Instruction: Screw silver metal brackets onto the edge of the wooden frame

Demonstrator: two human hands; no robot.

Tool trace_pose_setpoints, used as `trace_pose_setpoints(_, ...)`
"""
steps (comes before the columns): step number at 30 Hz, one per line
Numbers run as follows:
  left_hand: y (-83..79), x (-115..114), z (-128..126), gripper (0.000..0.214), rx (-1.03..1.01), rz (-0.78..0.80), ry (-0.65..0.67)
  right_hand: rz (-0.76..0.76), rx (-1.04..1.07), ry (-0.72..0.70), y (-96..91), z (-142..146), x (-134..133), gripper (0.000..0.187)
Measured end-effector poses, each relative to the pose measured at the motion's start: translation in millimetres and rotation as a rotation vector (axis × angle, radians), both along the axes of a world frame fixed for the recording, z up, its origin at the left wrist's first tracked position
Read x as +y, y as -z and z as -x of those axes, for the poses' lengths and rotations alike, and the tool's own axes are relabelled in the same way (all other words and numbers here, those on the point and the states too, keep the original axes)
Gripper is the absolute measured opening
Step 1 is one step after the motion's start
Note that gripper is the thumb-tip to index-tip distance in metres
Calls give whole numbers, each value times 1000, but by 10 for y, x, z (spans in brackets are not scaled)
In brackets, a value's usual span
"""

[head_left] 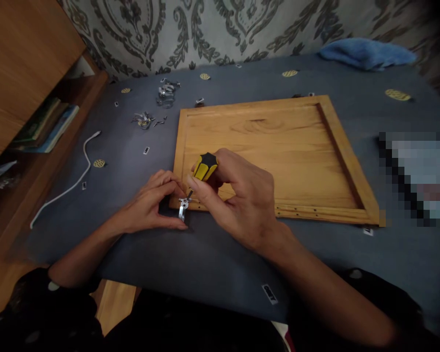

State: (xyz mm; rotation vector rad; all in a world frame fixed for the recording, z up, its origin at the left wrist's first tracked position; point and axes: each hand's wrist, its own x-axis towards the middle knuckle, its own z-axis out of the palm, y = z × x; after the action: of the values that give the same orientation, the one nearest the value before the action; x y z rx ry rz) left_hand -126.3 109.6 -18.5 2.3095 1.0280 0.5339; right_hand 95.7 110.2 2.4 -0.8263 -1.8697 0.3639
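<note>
A wooden cabinet door [278, 137] lies flat, its raised frame facing up. On its near left corner sits a metal hinge [184, 208], partly over the edge. My right hand [242, 200] grips a yellow and black screwdriver [204, 167], tilted, with its tip down at the hinge. My left hand [154, 203] curves around the hinge, thumb on the near side and fingers on the door's corner, pinching or steadying it. Small holes run along the door's near edge. Whether a screw sits under the tip is too small to tell.
More hinges [166, 93] and a pile of small screws [144, 120] lie at the back left. A white cable [86, 161] stretches along the left side, near a shelf with books [51, 127]. A blue cloth [366, 53] lies back right; a blurred-out object [425, 171] is at right.
</note>
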Motion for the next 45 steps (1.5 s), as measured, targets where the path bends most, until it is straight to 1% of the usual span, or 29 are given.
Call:
trace_pose_setpoints(2, -6, 14, 6, 54, -47, 50, -11, -12, 6, -7, -3, 3, 4, 27)
trace_pose_setpoints(4, -13, 34, 27, 46, -154, 103, -62, -16, 1, -6, -8, 6, 8, 25)
trace_pose_setpoints(6, -16, 64, 70, 38, -296, 142, -189, -20, -15, 3, -16, 8, 12, 22)
trace_pose_setpoints(9, -3, 131, 179, 29, -467, 136, -467, -28, -32, 13, -22, 9, 16, 22)
trace_pose_setpoints(10, 9, 158, 224, 27, -505, 120, -541, -31, -30, 12, -21, 9, 18, 23)
trace_pose_setpoints(12, 47, 219, 314, 25, -540, 95, -641, -17, -26, 12, -19, 9, 21, 23)
trace_pose_setpoints(13, 73, 253, 357, 25, -536, 82, -669, -13, -28, 14, -17, 8, 22, 23)
trace_pose_setpoints(18, 230, 468, 534, 25, -442, 44, -701, -7, -58, 15, -25, -4, 26, 24)
trace_pose_setpoints(20, 259, 581, 596, 24, -379, 16, -704, -11, -66, 17, -30, -8, 28, 23)
trace_pose_setpoints(24, 215, 803, 692, 22, -214, -119, -704, -8, -57, 15, -26, -8, 35, 22)
trace_pose_setpoints(27, 178, 932, 691, 29, -90, -204, -688, 16, -34, -5, -9, -4, 43, 23)
trace_pose_setpoints(30, 197, 1030, 623, 39, 29, -239, -665, 28, -17, 2, 4, 0, 48, 22)
trace_pose_setpoints(34, 239, 1117, 509, 47, 183, -249, -667, 53, -14, -2, -6, 1, 44, 22)
trace_pose_setpoints(39, 221, 1155, 422, 56, 333, -245, -690, 44, -20, -3, -19, 1, 34, 21)
trace_pose_setpoints(45, 215, 1141, 406, 51, 393, -266, -696, 66, 7, -15, 13, 7, 45, 22)
